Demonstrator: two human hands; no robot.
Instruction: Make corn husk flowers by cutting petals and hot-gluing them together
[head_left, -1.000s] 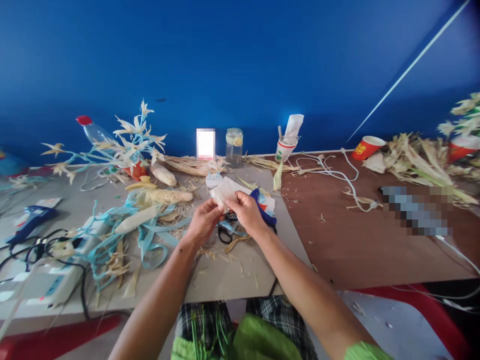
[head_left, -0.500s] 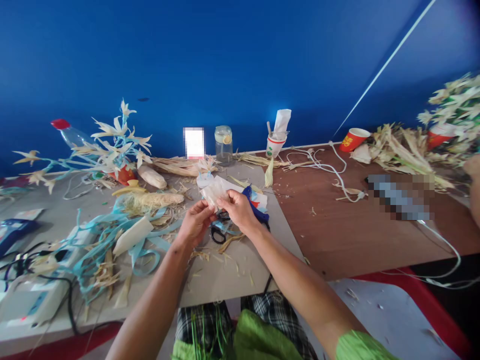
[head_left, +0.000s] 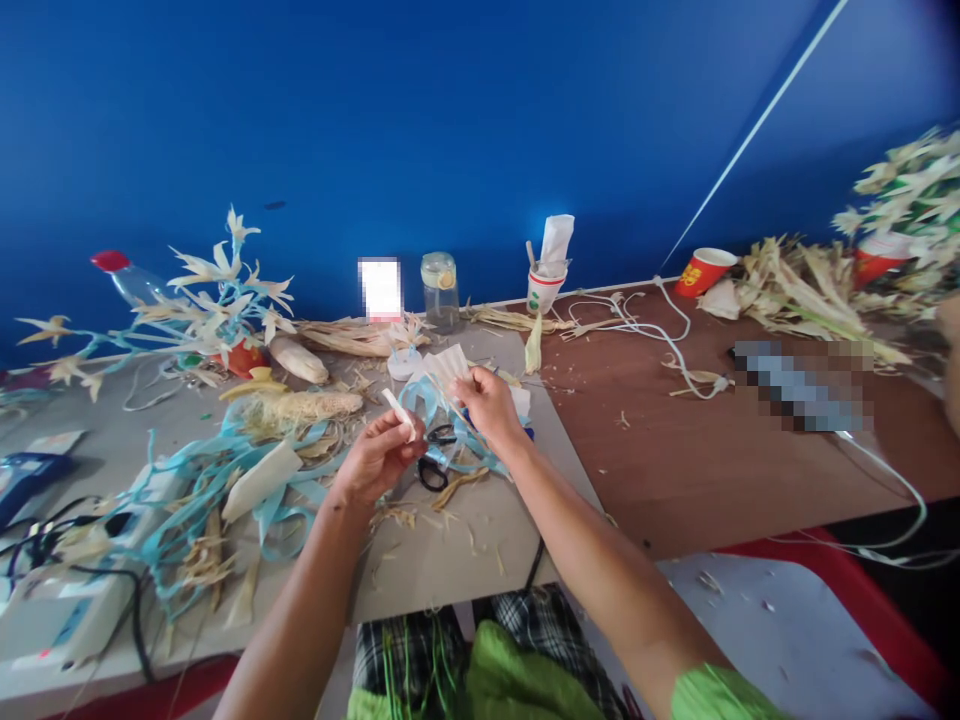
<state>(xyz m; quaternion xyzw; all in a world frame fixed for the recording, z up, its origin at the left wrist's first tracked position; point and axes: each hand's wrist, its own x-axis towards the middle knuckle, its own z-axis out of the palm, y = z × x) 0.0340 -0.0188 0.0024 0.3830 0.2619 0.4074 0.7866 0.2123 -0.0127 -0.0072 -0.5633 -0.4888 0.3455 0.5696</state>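
My left hand [head_left: 381,455] is closed on a narrow pale strip of corn husk [head_left: 399,408], pinched between thumb and fingers. A wider, pale piece of corn husk [head_left: 448,368] sticks out from my right hand [head_left: 491,408], gripped between thumb and fingers. The two pieces are apart. Below the hands lie black-handled scissors [head_left: 433,474], partly hidden. Light blue ribbon [head_left: 424,400] curls behind and between the hands. A blue object [head_left: 529,433] is mostly covered by my right hand.
Husk flowers on blue stems [head_left: 232,270] stand at the left behind a corn cob [head_left: 322,404]. A glass jar [head_left: 440,290] and a paper cup [head_left: 545,285] stand by the wall. Rightward are a phone [head_left: 799,385], cable [head_left: 679,350], husk pile [head_left: 799,285] and another person's hand [head_left: 951,325].
My hands have moved apart. The husk both were holding together is now in two pieces, a narrow strip in the left hand and a wider one in the right.
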